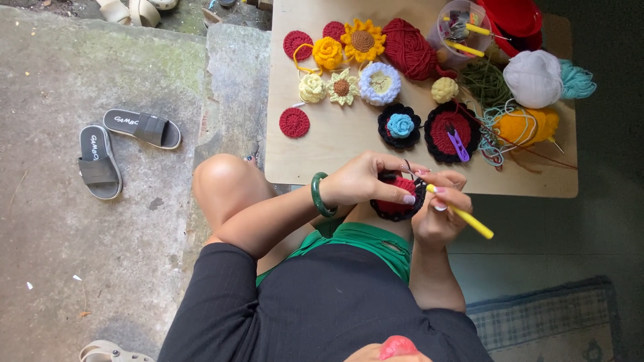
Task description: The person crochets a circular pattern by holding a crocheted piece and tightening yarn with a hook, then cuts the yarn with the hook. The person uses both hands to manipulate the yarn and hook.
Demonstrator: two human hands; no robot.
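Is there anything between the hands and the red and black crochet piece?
Nothing visible: the left hand grips the crochet piece directly, and the right hand, holding a yellow hook, touches its edge.

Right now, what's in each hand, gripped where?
Left hand pinches the red-and-black crochet round at its upper edge. Right hand holds the yellow crochet hook near its tip end, handle sticking out behind.
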